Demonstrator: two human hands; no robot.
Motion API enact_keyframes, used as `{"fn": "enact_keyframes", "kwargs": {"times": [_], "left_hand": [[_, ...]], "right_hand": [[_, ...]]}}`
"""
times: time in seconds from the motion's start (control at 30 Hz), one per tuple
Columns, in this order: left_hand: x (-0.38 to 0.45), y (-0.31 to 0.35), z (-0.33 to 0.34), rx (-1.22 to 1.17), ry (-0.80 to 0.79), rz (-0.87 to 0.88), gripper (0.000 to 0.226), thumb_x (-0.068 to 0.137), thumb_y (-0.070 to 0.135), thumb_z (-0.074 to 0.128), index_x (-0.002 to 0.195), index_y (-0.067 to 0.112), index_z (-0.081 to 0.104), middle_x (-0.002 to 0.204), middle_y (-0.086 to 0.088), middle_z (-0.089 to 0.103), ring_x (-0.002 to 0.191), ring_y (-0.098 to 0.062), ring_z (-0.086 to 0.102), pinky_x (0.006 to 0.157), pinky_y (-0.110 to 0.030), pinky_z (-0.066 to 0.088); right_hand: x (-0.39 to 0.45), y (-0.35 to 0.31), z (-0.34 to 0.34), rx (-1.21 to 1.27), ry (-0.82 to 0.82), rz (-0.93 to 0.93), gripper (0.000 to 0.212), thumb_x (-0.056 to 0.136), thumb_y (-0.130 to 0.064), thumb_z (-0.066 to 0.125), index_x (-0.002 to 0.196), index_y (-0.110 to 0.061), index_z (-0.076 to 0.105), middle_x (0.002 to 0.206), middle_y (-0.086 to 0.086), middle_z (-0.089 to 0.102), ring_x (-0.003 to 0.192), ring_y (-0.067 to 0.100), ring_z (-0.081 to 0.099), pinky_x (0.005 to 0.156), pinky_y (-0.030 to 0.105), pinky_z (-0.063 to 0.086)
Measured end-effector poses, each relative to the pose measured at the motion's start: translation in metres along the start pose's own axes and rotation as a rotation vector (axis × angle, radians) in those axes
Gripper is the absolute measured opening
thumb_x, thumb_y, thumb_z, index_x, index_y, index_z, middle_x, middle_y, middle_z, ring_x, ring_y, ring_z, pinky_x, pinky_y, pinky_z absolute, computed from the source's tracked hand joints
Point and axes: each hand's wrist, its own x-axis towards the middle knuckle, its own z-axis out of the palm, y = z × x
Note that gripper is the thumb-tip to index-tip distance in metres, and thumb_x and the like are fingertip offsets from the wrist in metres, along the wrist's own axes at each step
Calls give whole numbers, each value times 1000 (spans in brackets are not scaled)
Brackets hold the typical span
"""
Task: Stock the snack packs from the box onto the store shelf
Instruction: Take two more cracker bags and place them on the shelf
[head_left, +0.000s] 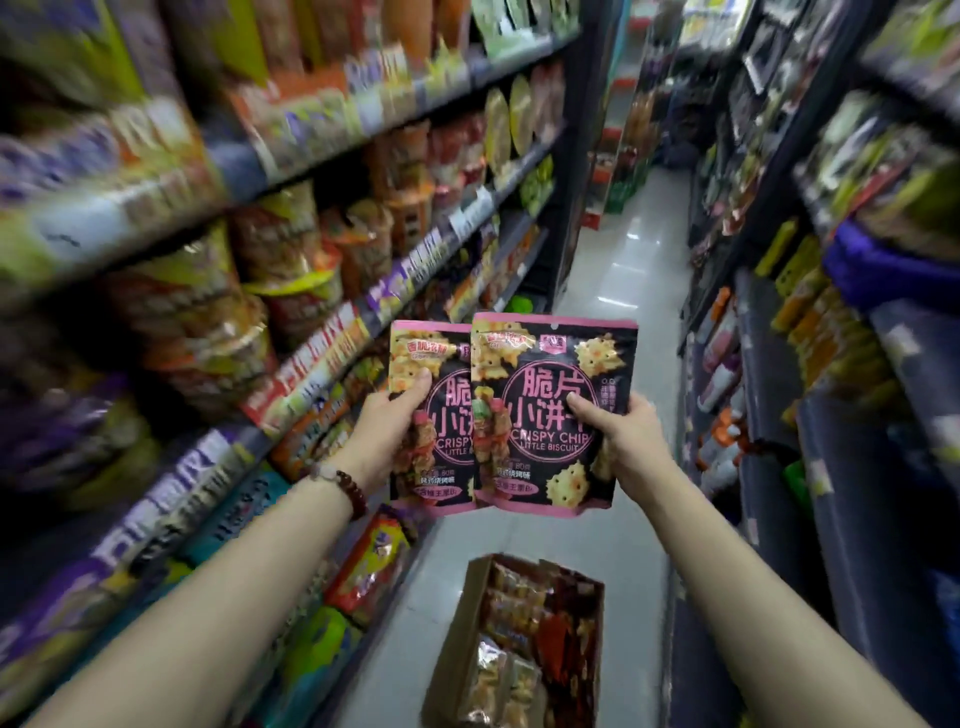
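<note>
I hold two black-and-pink "Crispy Chip Little Biscuit" snack packs upright in front of me, above the aisle floor. My left hand (387, 431) grips the left pack (431, 364) by its left edge. My right hand (628, 441) grips the right pack (550, 415), which overlaps the left one in front. Below them on the floor stands an open cardboard box (457, 623) with several more snack packs inside. The store shelf (322, 358) runs along my left, blurred, full of cup noodles and packets.
A second run of shelves (810, 415) lines the right side of the narrow aisle. The pale tiled floor (634, 291) stretches ahead between them to more racks at the far end. A beaded bracelet sits on my left wrist.
</note>
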Motion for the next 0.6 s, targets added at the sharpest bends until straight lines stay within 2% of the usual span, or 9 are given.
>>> {"fn": "enact_keyframes", "kwargs": {"times": [0.17,0.27,0.33,0.4,0.43,0.53,0.6], "left_hand": [[-60,72,-10,-24,143,156,28,89,40,60,96,15,70,90,-4,76,86,-23,72,87,-42,54],[-104,100,-20,-49,260,222,36,87,42,62,99,9,70,96,-10,75,91,-28,71,87,-44,55],[-133,113,-29,-64,331,266,38,87,42,62,102,8,69,92,-9,75,87,-26,72,80,-40,57],[-165,123,-39,-58,402,304,33,89,42,60,95,10,69,80,-3,75,75,-20,72,70,-33,56],[-181,127,-46,-51,440,319,31,89,42,59,89,13,70,76,-1,75,72,-19,71,70,-33,55],[-227,138,-70,-63,554,375,29,89,42,60,90,15,71,89,-6,75,85,-24,71,86,-43,55],[-258,144,-86,-68,634,411,33,89,42,60,98,12,70,94,-7,75,88,-25,71,89,-45,54]], "right_hand": [[-13,-79,29,1,-151,-122,32,75,-9,78,102,-6,62,94,8,75,82,23,74,63,28,58],[-26,-111,47,-6,-246,-174,35,73,-12,80,103,-5,64,98,12,75,88,27,73,72,37,59],[-38,-126,62,-14,-303,-207,33,72,-13,81,101,-6,66,96,10,76,87,26,73,74,38,59],[-52,-139,81,-14,-370,-231,28,73,-11,80,97,-8,67,91,7,77,82,22,74,68,32,58],[-60,-145,91,-11,-414,-242,26,74,-10,79,97,-9,67,89,4,77,80,19,74,65,28,58],[-84,-158,125,-6,-548,-259,28,76,-12,78,101,-8,66,89,2,77,80,17,74,63,25,57],[-100,-163,151,-2,-621,-269,31,75,-15,79,103,-9,66,93,3,76,84,19,74,69,29,57]]}}
